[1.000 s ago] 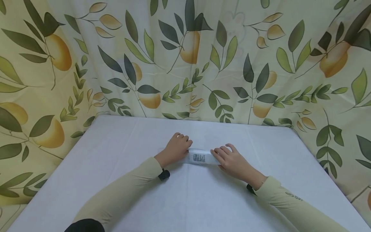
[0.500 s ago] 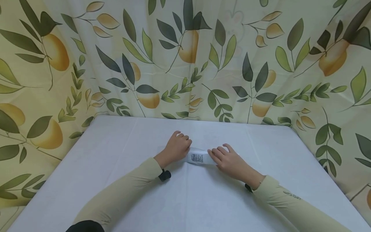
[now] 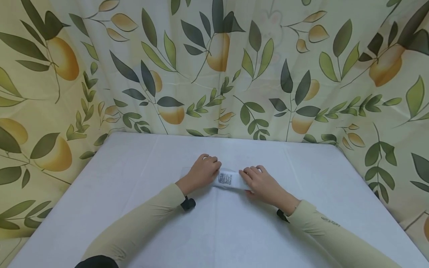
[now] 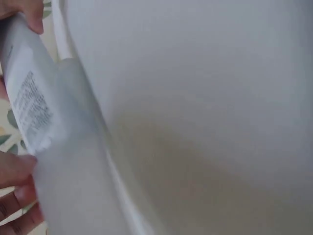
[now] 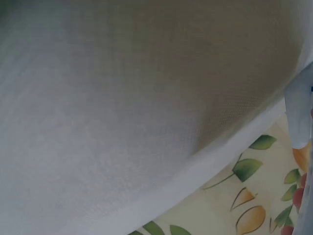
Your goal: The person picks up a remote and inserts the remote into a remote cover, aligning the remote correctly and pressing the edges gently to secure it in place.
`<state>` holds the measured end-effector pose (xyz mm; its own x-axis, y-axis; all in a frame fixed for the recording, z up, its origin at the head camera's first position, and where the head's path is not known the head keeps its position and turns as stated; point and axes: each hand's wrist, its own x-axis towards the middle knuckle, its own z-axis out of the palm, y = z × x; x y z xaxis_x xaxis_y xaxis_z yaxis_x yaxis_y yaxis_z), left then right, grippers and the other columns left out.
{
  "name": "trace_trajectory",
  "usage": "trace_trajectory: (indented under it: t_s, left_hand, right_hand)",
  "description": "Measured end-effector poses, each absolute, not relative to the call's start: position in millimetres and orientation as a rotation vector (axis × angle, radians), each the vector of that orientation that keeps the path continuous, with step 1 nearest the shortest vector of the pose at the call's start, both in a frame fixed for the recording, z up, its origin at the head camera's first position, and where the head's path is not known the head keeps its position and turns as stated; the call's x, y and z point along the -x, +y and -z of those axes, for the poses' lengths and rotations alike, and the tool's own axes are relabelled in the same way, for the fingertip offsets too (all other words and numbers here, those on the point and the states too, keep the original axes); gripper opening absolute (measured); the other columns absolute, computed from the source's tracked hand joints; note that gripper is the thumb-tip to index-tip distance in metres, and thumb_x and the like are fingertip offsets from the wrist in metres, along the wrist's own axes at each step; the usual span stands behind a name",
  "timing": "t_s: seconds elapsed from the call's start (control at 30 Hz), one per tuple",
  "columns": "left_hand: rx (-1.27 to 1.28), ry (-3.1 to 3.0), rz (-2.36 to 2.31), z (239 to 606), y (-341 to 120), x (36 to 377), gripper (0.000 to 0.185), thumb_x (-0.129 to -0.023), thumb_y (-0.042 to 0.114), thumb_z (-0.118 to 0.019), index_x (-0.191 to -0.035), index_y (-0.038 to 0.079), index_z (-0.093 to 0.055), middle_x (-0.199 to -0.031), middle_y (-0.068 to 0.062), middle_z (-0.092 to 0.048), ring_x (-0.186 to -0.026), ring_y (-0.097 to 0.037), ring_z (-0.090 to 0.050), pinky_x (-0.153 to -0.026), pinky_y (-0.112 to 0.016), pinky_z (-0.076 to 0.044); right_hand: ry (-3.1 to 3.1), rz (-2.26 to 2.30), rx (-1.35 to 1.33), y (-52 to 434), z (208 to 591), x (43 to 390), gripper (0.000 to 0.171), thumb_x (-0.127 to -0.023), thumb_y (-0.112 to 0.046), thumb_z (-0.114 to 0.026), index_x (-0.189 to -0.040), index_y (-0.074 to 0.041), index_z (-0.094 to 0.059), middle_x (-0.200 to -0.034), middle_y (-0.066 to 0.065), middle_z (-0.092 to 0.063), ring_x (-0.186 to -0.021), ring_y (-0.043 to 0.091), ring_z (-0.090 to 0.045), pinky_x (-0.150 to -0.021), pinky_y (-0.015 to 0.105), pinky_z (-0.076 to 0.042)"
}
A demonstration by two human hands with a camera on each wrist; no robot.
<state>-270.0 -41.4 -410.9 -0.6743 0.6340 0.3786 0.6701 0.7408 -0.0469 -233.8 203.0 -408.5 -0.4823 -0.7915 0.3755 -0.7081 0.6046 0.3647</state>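
A flat packet in clear, whitish plastic film (image 3: 231, 179) with a printed black text block spans the two hands, near the middle of the table. My left hand (image 3: 201, 172) grips its left part; in the left wrist view its thumb and fingers (image 4: 17, 169) pinch the film's edge. The packet's right end is held by my right hand (image 3: 266, 189), fingers on top and thumb beneath. Film extends below the text in the left wrist view. Only a pale corner of the packet (image 5: 297, 110) and some fingertips (image 5: 298, 198) show at the right wrist view's edge.
A white cloth covers the table (image 3: 214, 230). Behind it and at both sides hangs a curtain (image 3: 214, 74) printed with fruit and leaves. A dark wrist device (image 3: 188, 204) sits under the left wrist, another (image 3: 282, 216) under the right.
My right hand has shifted slightly left, narrowing the gap between the hands. The packet's text has moved a little left and changed its angle. Both hands keep their grip.
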Motion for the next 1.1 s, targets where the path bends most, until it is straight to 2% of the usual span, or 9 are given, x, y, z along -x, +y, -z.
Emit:
trace_trajectory:
  t_s: [0.1,0.23,0.33,0.73,1.1]
  left_hand:
    - [1.029,-2.586,0.194,407.3,-48.5,270.8,0.02,-0.087,0.027,-0.066,-0.1,0.013,-0.061,-0.098,-0.002,-0.062,-0.098,-0.018,-0.061,-0.098,-0.039,-0.042]
    - [1.065,-2.602,0.11,402.9,-58.9,270.8,0.055,-0.078,0.047,-0.071,-0.12,0.016,-0.055,-0.117,-0.001,-0.06,-0.115,-0.018,-0.054,-0.107,-0.043,-0.034]
    - [1.088,-2.559,0.038,399.7,-63.8,270.5,0.07,-0.073,0.052,-0.073,-0.129,0.015,-0.053,-0.123,-0.002,-0.059,-0.119,-0.019,-0.052,-0.11,-0.045,-0.031]
    - [1.166,-2.429,0.128,375.9,-67.9,263.6,0.06,-0.071,0.04,-0.079,-0.121,0.013,-0.062,-0.114,0.0,-0.067,-0.108,-0.017,-0.06,-0.11,-0.047,-0.032]
    - [1.2,-2.339,0.134,374.1,-65.5,257.8,0.058,-0.072,0.043,-0.077,-0.119,0.012,-0.064,-0.112,0.0,-0.068,-0.105,-0.017,-0.061,-0.109,-0.048,-0.033]
  right_hand:
    - [-2.308,0.133,-1.159,205.1,408.4,236.2,0.066,-0.06,-0.028,-0.085,-0.115,0.0,-0.06,-0.102,0.011,-0.063,-0.091,0.026,-0.061,-0.079,0.044,-0.05]
    - [-2.287,0.049,-1.124,207.7,407.6,238.5,0.066,-0.059,-0.027,-0.085,-0.114,0.0,-0.059,-0.102,0.012,-0.062,-0.091,0.026,-0.06,-0.079,0.044,-0.05]
    - [-2.274,-0.013,-1.098,207.7,403.6,238.1,0.065,-0.06,-0.026,-0.084,-0.114,0.0,-0.06,-0.102,0.012,-0.062,-0.09,0.025,-0.06,-0.078,0.044,-0.049]
    - [-2.16,0.035,-1.106,203.9,385.6,227.9,0.07,-0.057,-0.026,-0.088,-0.116,-0.001,-0.06,-0.103,0.013,-0.065,-0.09,0.027,-0.063,-0.08,0.048,-0.05]
    - [-2.207,-0.109,-1.077,195.7,377.3,221.1,0.068,-0.053,-0.027,-0.09,-0.111,-0.001,-0.064,-0.097,0.011,-0.064,-0.085,0.024,-0.061,-0.077,0.043,-0.051]
